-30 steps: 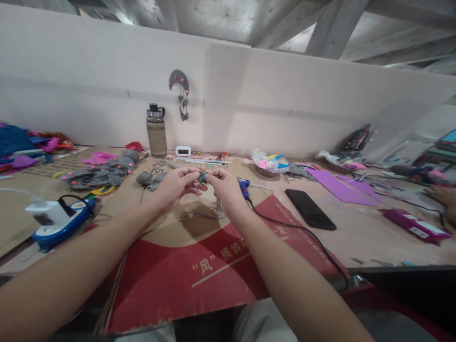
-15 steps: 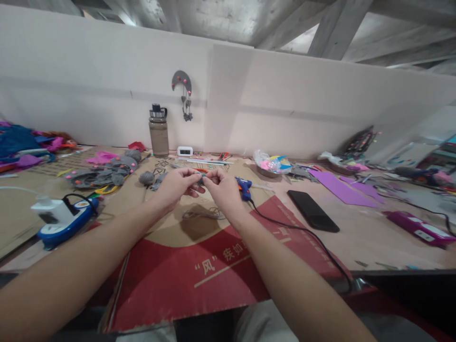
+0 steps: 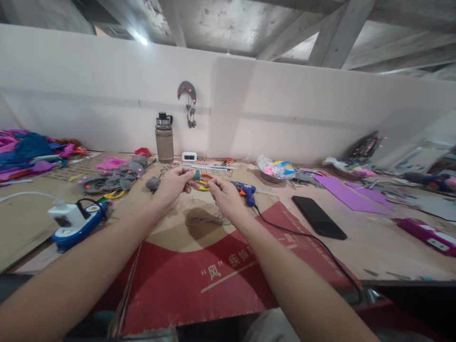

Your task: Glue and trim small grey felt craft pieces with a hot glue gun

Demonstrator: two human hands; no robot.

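Observation:
Held out over the cardboard, my left hand (image 3: 175,188) pinches a small teal-green piece (image 3: 197,175), too small to name. My right hand (image 3: 223,194) is a short way to its right, thumb and fingertips pressed together; what they hold, if anything, is too small to make out. Just beyond the fingertips lie scissors-like handles in red and yellow (image 3: 204,185), partly hidden. A loose bundle of thin cord (image 3: 204,219) rests on the cardboard below my hands. Right of my right hand lies a blue glue gun (image 3: 248,192), its black cable running toward the table's front edge.
A red-and-tan cardboard sheet (image 3: 171,289) covers the front. At left are a blue power strip (image 3: 80,228) and grey felt with pink dots (image 3: 110,179). A bottle (image 3: 164,142) and small clock (image 3: 189,156) stand behind. A black phone (image 3: 318,217) and purple sheets (image 3: 351,192) lie right.
My hands have moved apart from fingertips nearly touching, leaving a gap between them. The teal-green piece shows more clearly at my left fingertips. The whole view has shifted slightly.

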